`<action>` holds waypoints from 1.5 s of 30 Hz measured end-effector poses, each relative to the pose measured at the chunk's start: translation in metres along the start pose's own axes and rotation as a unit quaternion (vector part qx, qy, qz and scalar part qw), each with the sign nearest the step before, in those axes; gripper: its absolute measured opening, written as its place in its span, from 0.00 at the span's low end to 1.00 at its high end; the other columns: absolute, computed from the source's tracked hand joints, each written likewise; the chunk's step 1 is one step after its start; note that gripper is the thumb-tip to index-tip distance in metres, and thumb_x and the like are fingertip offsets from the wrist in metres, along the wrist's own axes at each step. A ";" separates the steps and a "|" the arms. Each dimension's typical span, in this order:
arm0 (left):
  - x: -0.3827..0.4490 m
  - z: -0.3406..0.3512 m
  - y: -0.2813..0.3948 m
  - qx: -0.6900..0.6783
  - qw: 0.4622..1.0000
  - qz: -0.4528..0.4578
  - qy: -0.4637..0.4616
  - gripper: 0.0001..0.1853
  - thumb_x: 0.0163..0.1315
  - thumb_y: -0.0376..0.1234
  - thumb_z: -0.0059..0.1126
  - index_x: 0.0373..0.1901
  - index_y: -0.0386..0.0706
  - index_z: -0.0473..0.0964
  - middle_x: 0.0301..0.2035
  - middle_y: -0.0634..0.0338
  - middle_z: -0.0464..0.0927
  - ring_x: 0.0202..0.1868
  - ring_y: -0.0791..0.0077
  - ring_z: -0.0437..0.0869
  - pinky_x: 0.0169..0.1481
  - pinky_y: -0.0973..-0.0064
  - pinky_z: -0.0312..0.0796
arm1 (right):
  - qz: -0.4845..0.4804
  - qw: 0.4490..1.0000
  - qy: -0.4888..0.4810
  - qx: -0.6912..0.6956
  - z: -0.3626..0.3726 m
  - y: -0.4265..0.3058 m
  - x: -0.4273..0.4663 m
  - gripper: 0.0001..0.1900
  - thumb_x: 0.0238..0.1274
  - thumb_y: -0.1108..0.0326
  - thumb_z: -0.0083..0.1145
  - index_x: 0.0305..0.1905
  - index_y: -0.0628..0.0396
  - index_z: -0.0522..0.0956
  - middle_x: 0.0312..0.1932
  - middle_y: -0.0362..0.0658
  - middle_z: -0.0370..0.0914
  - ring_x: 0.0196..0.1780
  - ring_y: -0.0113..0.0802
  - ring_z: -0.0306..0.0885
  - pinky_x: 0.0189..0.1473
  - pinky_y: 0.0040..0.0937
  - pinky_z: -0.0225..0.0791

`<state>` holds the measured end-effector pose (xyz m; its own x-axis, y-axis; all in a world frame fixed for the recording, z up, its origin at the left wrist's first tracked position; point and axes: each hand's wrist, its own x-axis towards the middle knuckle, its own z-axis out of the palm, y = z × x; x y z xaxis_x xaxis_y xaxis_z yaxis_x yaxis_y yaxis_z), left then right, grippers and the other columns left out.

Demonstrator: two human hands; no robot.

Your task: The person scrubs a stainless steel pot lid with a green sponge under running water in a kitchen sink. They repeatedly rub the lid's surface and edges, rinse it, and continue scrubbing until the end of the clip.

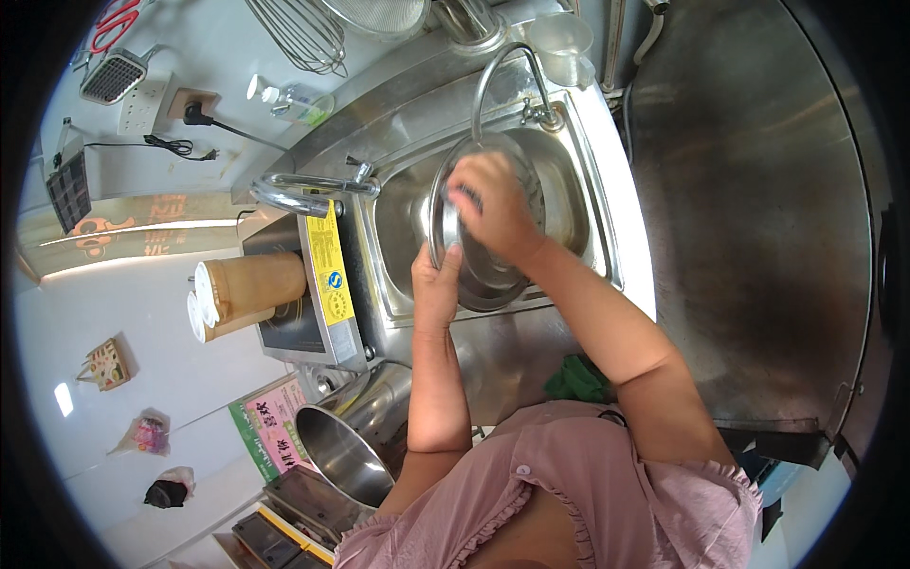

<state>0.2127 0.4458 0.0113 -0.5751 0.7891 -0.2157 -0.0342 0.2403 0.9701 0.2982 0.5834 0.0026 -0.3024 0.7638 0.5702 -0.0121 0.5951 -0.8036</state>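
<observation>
Over a stainless steel sink (405, 213), my left hand (437, 288) grips the near left rim of a round metal lid or shallow pan (490, 288), which is tilted in the basin. My right hand (490, 203) is curled against its upper part, slightly blurred; whether it holds a small item such as a scrubber cannot be told. A curved tap (478, 92) ends just above the round metal piece, beyond my right hand. The far side of the basin shows behind the metal piece.
A second tap (306, 203) stands at the sink's left, beside an induction cooker (291, 331) carrying tall plastic containers (249, 288). A large steel pot (348, 448) is at lower left. A green cloth (577, 379) lies by the front edge; a plastic jug (561, 46) stands behind.
</observation>
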 end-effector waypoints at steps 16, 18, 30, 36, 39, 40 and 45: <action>-0.007 -0.004 0.022 0.133 0.989 0.059 -0.012 0.14 0.66 0.39 0.61 0.30 0.40 0.72 0.22 0.69 0.68 0.27 0.83 0.66 0.32 0.80 0.62 | 0.122 0.989 0.022 -0.081 -0.006 0.035 0.028 0.02 0.49 0.72 0.62 0.28 0.55 0.79 0.36 0.48 0.78 0.44 0.50 0.74 0.48 0.44 0.68; -0.008 -0.003 0.024 0.134 0.989 0.068 -0.012 0.14 0.65 0.40 0.62 0.29 0.40 0.71 0.22 0.68 0.68 0.27 0.82 0.67 0.32 0.79 0.62 | 0.125 0.990 0.019 -0.060 -0.010 0.035 0.029 0.02 0.49 0.72 0.62 0.28 0.55 0.79 0.35 0.47 0.78 0.43 0.50 0.74 0.47 0.44 0.68; -0.007 -0.008 0.017 0.123 0.990 0.065 -0.005 0.14 0.66 0.37 0.62 0.27 0.41 0.70 0.22 0.70 0.67 0.26 0.84 0.65 0.31 0.81 0.60 | 0.150 0.988 0.020 -0.023 -0.007 0.045 0.025 0.03 0.47 0.72 0.63 0.28 0.54 0.79 0.34 0.46 0.78 0.42 0.46 0.75 0.44 0.40 0.69; -0.005 -0.013 0.005 0.097 0.994 0.051 -0.021 0.13 0.67 0.38 0.61 0.28 0.41 0.71 0.23 0.74 0.65 0.28 0.86 0.62 0.32 0.83 0.58 | 0.195 0.977 0.079 0.043 -0.006 0.046 0.010 0.04 0.49 0.72 0.64 0.31 0.57 0.79 0.35 0.46 0.79 0.42 0.45 0.77 0.47 0.38 0.70; -0.006 -0.005 0.013 0.087 0.995 0.033 -0.025 0.10 0.67 0.36 0.60 0.31 0.40 0.74 0.25 0.73 0.68 0.29 0.86 0.64 0.35 0.83 0.62 | 0.130 0.985 0.098 0.060 -0.007 0.008 0.005 0.05 0.52 0.74 0.63 0.34 0.58 0.79 0.39 0.47 0.78 0.45 0.45 0.76 0.51 0.36 0.69; -0.007 -0.001 0.015 0.077 0.996 0.028 -0.029 0.09 0.67 0.36 0.60 0.33 0.39 0.75 0.26 0.73 0.70 0.30 0.86 0.65 0.36 0.83 0.63 | 0.078 0.992 0.090 0.047 -0.006 -0.006 0.003 0.05 0.52 0.75 0.62 0.35 0.58 0.78 0.40 0.46 0.78 0.46 0.45 0.76 0.52 0.37 0.68; -0.008 -0.001 0.016 0.092 0.994 0.040 -0.050 0.08 0.68 0.33 0.58 0.40 0.36 0.77 0.29 0.71 0.75 0.32 0.85 0.70 0.39 0.82 0.67 | -0.023 0.993 0.105 -0.048 0.001 0.007 0.009 0.05 0.53 0.75 0.60 0.36 0.58 0.78 0.41 0.47 0.77 0.48 0.49 0.72 0.52 0.42 0.65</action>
<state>0.2156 0.4429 0.0291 -0.4861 0.8595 -0.1579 0.1631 0.2667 0.9499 0.2948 0.5945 0.0020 -0.0972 0.7650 0.6367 0.0725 0.6434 -0.7620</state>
